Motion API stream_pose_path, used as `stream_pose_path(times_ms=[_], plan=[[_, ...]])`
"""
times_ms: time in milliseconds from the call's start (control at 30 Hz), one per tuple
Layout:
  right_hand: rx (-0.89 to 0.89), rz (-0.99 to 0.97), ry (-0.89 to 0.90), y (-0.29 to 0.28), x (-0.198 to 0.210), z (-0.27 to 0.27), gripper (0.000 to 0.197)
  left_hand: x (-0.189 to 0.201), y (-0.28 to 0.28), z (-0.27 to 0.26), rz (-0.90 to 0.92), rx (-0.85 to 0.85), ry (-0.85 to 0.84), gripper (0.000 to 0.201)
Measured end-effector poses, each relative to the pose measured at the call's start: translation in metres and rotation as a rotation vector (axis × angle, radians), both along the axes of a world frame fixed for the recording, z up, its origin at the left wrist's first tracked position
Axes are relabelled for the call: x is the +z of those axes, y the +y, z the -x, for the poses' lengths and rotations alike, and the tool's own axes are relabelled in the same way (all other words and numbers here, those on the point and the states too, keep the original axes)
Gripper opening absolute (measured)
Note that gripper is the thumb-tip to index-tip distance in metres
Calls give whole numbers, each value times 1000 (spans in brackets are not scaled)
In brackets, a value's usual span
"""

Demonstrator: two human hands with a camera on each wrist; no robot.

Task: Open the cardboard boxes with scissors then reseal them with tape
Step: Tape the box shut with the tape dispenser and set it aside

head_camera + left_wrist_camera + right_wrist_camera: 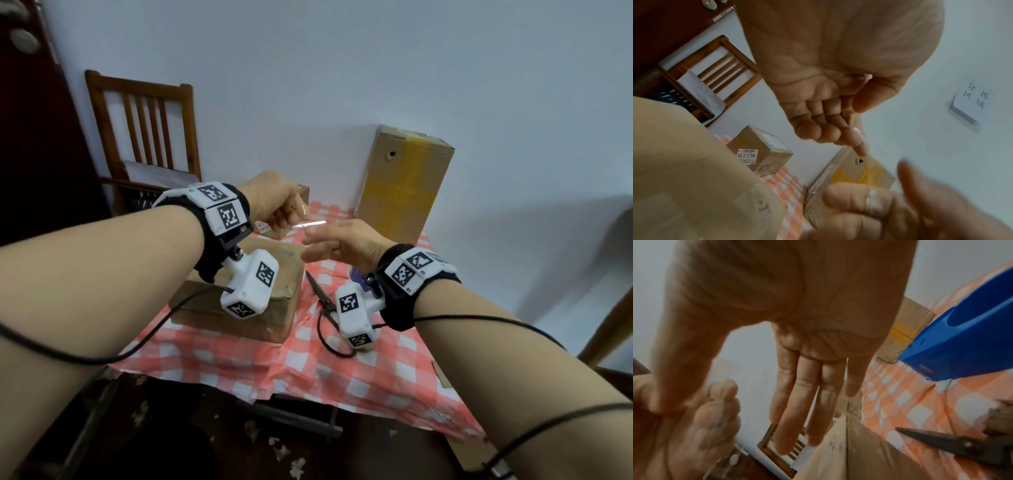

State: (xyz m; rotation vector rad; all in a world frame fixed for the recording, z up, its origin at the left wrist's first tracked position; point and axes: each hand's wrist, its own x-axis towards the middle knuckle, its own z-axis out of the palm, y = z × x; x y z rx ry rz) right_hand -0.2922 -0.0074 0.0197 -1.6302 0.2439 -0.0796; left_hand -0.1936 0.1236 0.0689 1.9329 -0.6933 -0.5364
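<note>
My left hand is raised over the table with its fingers curled, pinching one end of a short clear tape strip. The strip runs right to my right hand, which hovers flat with straight fingers; in the left wrist view a shiny band of tape lies across one of its fingers. A flat cardboard box lies on the table under my left wrist. Black scissors lie shut just right of it. The blue tape dispenser sits beneath my right wrist.
A small labelled box stands behind the flat one. A tall box with yellow tape leans against the wall at the back. The table has a red-checked cloth. A wooden chair stands at the left beside a dark door.
</note>
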Motion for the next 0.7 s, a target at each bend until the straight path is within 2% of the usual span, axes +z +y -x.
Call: stream_pose_path(times_ms=[100,267,367,467,533,633,700], plan=[[-12,41,45,-1,-1,8,8,-1,8,-4,20,54,22,28],[-183,17,78,-7,-3,11,9,-8,21,-6,-96,20,133,22],[-234,78,96,-9,2,12,10,-10,32,-4,-85,63,151,12],[-231,119,123,-4,10,10,7,-13,38,-5,-86,87,139,22],[-291,128,126,-5,14,7,8,-15,42,-7,-182,117,54,30],[-388,130,109,-16,20,6,12,-23,45,-7,-455,-2,-155,51],[-423,141,106,-17,19,4,4,-33,40,3,-537,-107,-193,64]])
